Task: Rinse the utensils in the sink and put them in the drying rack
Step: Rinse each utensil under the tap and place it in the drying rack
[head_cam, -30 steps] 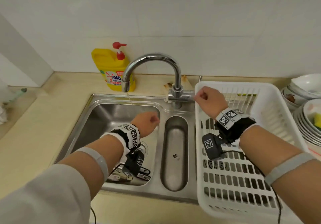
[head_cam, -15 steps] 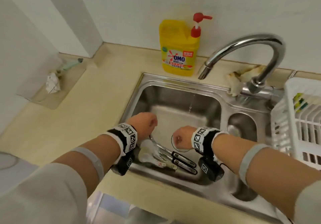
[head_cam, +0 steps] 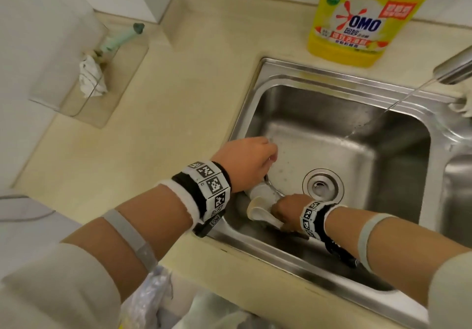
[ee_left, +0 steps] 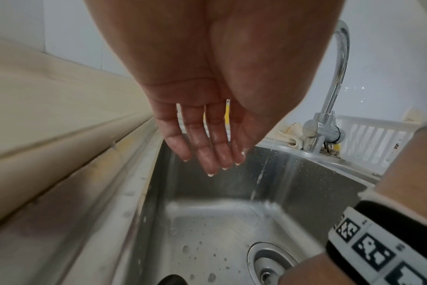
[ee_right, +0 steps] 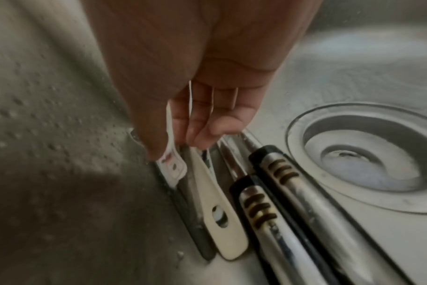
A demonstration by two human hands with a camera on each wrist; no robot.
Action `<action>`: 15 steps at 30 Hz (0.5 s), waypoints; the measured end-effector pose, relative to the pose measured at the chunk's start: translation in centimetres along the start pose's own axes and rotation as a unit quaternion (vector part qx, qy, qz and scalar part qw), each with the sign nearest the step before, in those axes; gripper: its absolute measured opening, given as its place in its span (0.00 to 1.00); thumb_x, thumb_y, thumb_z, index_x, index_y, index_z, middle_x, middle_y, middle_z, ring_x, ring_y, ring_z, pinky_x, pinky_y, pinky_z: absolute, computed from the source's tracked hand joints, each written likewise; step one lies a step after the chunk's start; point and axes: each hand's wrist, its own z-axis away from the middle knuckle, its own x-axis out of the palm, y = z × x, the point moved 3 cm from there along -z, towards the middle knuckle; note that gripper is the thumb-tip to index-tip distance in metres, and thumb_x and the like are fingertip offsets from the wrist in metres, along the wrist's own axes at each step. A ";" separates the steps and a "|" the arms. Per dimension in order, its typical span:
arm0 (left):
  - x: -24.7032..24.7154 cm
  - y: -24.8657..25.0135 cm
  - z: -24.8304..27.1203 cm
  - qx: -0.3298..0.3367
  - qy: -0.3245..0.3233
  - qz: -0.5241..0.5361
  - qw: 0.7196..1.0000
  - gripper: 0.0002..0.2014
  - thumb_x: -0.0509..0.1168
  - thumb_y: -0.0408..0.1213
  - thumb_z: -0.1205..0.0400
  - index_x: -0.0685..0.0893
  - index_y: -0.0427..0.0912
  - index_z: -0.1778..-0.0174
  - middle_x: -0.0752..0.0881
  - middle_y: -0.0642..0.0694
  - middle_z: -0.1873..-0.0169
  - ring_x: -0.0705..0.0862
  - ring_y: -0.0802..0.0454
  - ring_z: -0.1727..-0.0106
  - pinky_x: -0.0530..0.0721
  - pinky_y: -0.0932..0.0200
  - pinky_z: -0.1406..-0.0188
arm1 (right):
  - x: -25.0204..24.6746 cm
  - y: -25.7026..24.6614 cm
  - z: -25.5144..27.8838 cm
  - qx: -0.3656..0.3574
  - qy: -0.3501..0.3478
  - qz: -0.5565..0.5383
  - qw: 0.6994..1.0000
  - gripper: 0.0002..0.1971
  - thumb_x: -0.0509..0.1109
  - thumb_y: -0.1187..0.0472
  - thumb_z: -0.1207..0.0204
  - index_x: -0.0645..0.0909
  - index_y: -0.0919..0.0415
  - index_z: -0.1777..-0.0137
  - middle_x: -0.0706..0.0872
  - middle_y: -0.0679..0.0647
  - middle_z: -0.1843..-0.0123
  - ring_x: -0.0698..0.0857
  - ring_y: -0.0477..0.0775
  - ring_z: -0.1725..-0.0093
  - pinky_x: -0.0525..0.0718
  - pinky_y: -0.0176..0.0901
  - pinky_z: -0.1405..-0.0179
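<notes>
Down at the near wall of the sink [head_cam: 258, 91], right hand [head_cam: 287, 208] reaching into a cluster of utensils on the basin floor. In the right wrist view, right fingers [ee_right: 202, 123] curled downward, thumb and forefinger pinching a thin white plastic handle [ee_right: 172, 165] with a small hole near its end. Just beside that, lying flat: a cream handle [ee_right: 219, 210] with a larger hole, touching the fingertips' underside, then two steel handles with black ribbed grips [ee_right: 263, 208] side by side, running toward the drain [ee_right: 368, 152]. From the head view, only pale spoon bowls [head_cam: 258, 212] and a thin metal stem visible past the knuckles; handles hidden beneath the wrist.

A little farther in, left hand [head_cam: 245, 164] hovering above the same pile, near the left basin wall. Left wrist view: left fingers [ee_left: 207, 146] straight, slightly apart, pointing down, wet, holding nothing. From the head view, whether that hand touches the metal stem below cannot be told.

Farther back, a thin stream of water [ee_left: 263, 169] falling from the curved tap [ee_left: 339, 81] onto the basin floor, well apart from both hands. White slatted drying rack [ee_left: 373, 142] beyond the tap, seen only from the left wrist. At the back on the beige tabletop [head_cam: 166, 129], a yellow detergent bottle [head_cam: 357, 17]; off to the far left, a crumpled cloth [head_cam: 90, 78].
</notes>
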 end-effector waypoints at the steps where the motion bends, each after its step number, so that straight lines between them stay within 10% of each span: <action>1: -0.1 -0.1 0.0 0.003 0.003 0.003 1.000 0.10 0.57 0.42 0.13 0.82 0.50 0.43 0.83 0.53 0.49 0.82 0.52 0.55 0.86 0.51 0.55 | 0.1 -0.2 -0.3 0.006 0.000 0.004 1.000 0.14 0.72 0.49 0.25 0.84 0.54 0.44 0.88 0.55 0.47 0.88 0.62 0.49 0.85 0.48 0.54; 15: -1.1 0.9 -0.8 -0.016 0.004 0.044 0.999 0.09 0.58 0.43 0.14 0.83 0.51 0.44 0.82 0.53 0.50 0.83 0.50 0.52 0.87 0.47 0.51 | -2.2 1.8 2.8 0.090 0.126 -0.165 0.974 0.05 0.70 0.54 0.28 0.86 0.52 0.58 0.89 0.49 0.60 0.87 0.54 0.58 0.88 0.45 0.55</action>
